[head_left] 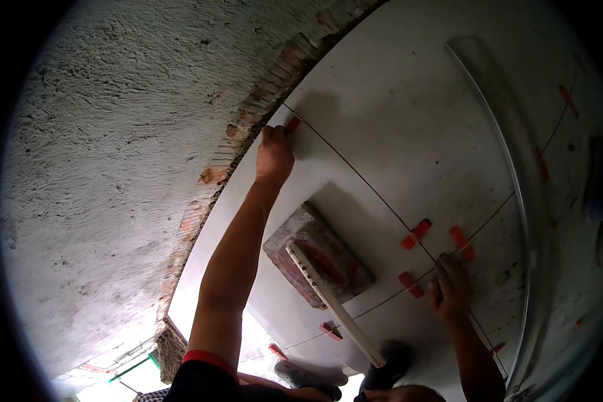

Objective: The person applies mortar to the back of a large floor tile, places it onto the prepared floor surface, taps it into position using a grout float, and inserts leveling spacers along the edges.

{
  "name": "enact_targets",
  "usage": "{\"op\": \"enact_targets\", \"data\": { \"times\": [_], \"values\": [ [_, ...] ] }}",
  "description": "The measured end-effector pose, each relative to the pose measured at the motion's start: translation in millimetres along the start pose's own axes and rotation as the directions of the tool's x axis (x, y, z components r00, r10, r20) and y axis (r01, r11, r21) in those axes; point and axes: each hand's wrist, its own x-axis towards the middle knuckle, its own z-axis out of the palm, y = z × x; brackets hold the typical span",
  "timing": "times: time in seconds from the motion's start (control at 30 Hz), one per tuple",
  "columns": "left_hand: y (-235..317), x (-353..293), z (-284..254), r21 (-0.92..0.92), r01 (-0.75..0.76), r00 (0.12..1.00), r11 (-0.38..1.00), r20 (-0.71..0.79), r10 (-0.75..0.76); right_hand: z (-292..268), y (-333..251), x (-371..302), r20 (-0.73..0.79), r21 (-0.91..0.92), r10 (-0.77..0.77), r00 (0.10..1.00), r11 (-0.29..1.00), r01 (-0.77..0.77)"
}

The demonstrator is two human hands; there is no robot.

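Observation:
At the far left of the tiled floor, my left hand (275, 153) is closed at a tile joint beside the rough wall. Its fingers grip a red wedge (293, 125), partly hidden by them. My right hand (453, 287) rests low on the tiles near a crossing of joints, fingers stretched and thumb apart. Around it sit a red wedge (462, 243), a second red wedge (411, 284) and a red clip-like piece (416, 234), all at the joints. Between my arms lies a rectangular block tool (315, 254) with a long pale handle (335, 305).
A rough plastered wall (127, 134) with exposed brick at its base bounds the left side. A long metal straightedge (504, 144) curves across the right. More red wedges (330, 331) stand at other joints. Dark shoes (388, 362) show at the lower edge.

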Motion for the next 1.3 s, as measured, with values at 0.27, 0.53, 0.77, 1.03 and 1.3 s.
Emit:
{"op": "enact_targets", "data": {
  "times": [0.27, 0.53, 0.77, 1.03, 1.3],
  "values": [
    [10, 17, 8, -0.070, 0.055, 0.997, 0.996, -0.056, -0.059, -29, -8, 55, -0.176, 0.450, 0.025, 0.984, 0.891, 0.058],
    [19, 48, -19, 0.105, 0.704, 0.565, 0.703, 0.517, -0.643, 10, 68, 247, -0.292, -0.101, 0.103, 0.951, 0.985, -0.138],
    [43, 73, -24, 0.069, 0.878, 0.381, 0.473, 0.498, -0.779, 6, 62, 256, -0.229, -0.112, 0.104, 0.968, 0.985, -0.132],
    [36, 62, -1, 0.236, 0.837, 0.426, 0.493, 0.286, -0.859, 12, 54, 268, -0.143, -0.062, 0.152, 0.978, 0.985, -0.162],
    [56, 73, -11, 0.223, 0.675, 0.618, 0.703, 0.351, -0.704, 19, 56, 279, -0.218, -0.203, -0.010, 0.976, 0.979, -0.035]
  ]
}}
